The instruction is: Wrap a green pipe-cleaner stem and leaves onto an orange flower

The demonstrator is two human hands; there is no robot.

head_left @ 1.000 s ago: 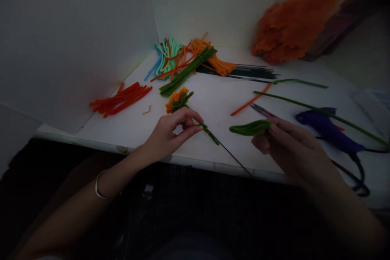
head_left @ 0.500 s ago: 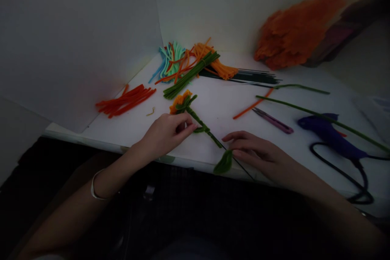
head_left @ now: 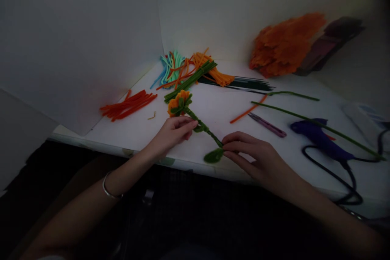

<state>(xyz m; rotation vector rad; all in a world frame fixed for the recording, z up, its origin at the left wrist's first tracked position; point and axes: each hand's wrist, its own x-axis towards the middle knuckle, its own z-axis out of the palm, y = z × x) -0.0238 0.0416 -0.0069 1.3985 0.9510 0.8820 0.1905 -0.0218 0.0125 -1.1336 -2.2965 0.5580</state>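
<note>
- Your left hand (head_left: 173,134) pinches the green wrapped stem (head_left: 204,126) just below the orange flower head (head_left: 177,101); the fingers are closed on it and the flower stands a little beyond your fingertips.
- Your right hand (head_left: 256,158) grips the small green leaf loop (head_left: 214,155) between thumb and fingers, pressed against the lower end of the stem, just left of your thumb.
- The leaf sits near the table edge (head_left: 195,165); if your grip loosens, I think it can drop off onto your lap.
- The stem looks thin and bends easily. Too much twisting from the right hand may kink it or turn the flower head in your left fingers.
- The fuzzy wrap may unwind if the leaf is pulled along the stem.
- The purple glue gun (head_left: 319,138) lies well right of your right hand, with its black cord (head_left: 335,175) looping near your forearm; the arm could catch it.
- Materials: pipe cleaners are soft, fuzzy and wire-cored. Red pipe cleaners (head_left: 129,105) lie beyond your left hand, and the mixed bundle (head_left: 189,72) farther beyond it.
</note>
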